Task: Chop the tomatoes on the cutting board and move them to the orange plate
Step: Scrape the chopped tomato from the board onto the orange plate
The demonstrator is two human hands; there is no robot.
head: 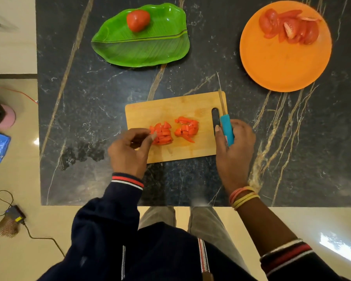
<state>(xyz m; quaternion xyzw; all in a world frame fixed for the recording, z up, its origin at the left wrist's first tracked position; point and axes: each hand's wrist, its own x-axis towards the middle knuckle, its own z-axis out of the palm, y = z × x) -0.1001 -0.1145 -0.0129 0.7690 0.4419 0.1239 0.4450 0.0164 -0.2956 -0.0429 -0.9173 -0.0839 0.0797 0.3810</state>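
Observation:
Two small heaps of chopped tomato (pixel 174 129) lie in the middle of the wooden cutting board (pixel 150 110). My left hand (pixel 129 149) rests at the board's left edge, fingertips touching the left heap. My right hand (pixel 234 145) grips the blue handle of a knife (pixel 226 128) at the board's right end, its thin blade pointing away from me. The orange plate (pixel 282 67) stands at the far right with tomato slices (pixel 290 26) piled on its far side.
A green leaf-shaped plate (pixel 142 49) at the far left holds one whole tomato (pixel 138 19). The dark marble table (pixel 89 98) ends just in front of my body. A cable and charger (pixel 15 212) lie on the floor to the left.

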